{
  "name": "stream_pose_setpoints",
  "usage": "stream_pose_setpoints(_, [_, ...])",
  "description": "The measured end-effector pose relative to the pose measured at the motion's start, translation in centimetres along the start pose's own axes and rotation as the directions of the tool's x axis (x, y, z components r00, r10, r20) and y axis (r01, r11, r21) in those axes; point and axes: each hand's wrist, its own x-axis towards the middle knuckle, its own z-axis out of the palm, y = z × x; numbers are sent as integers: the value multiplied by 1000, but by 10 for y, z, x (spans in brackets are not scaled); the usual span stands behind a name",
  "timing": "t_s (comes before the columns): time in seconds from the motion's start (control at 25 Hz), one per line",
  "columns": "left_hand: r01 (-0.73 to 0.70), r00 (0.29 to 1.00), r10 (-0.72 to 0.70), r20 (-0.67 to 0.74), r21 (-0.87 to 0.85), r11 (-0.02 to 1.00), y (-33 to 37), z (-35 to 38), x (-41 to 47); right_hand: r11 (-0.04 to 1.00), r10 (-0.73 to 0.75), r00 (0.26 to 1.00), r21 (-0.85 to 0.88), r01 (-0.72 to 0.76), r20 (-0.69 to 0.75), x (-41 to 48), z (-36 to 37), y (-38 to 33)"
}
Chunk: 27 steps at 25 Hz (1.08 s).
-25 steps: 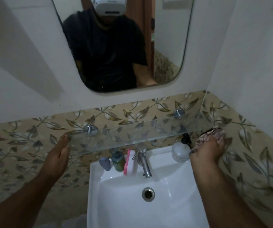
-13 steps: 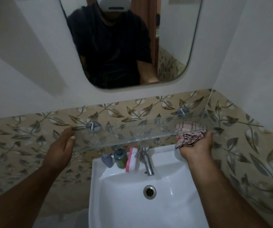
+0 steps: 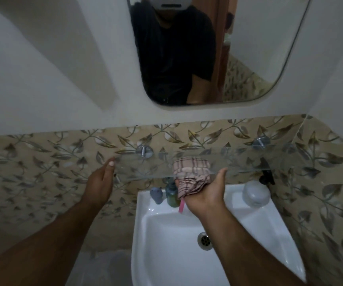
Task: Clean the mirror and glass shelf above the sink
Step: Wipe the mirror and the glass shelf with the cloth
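Head view: right hand [image 3: 205, 195] grips cloth [image 3: 191, 172] against glass shelf [image 3: 249, 162]; left hand [image 3: 100, 180], fingers [image 3: 109, 165] straight, touches its end.

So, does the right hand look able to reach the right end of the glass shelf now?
Probably yes. The right hand holds the checked cloth against the glass shelf near its middle, and nothing I can see lies on the glass from there to the right end.
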Motion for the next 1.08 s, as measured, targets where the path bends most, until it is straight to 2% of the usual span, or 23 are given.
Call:
stream_pose_setpoints(0.16, [20,999,-20,31,-11,1000,4,1,0,996,90,995,0,-90,-35,6,22,59])
stream_pose_setpoints(0.4, [60,995,-59,85,-6,998,0,-3,5,982,164,986,88,-166,27,18,22,117])
stream_pose_setpoints(0.56, [27,991,-22,134,-33,999,4,-7,4,961,276,956,-1,-277,97,28,44,148])
stream_pose_setpoints(0.64, [-6,989,11,148,-37,999,3,-6,3,954,301,950,-36,-299,82,30,48,152])
stream_pose_setpoints(0.8, [-21,990,12,137,61,998,-9,-4,3,977,212,977,-11,-211,33,25,13,103])
stream_pose_setpoints(0.92, [-37,994,38,98,-10,999,-11,-2,3,999,42,997,14,-43,60,8,-28,18])
stream_pose_setpoints(1.08, [-58,997,56,53,22,998,-17,2,2,978,-201,979,48,203,-43,-10,-61,-100])
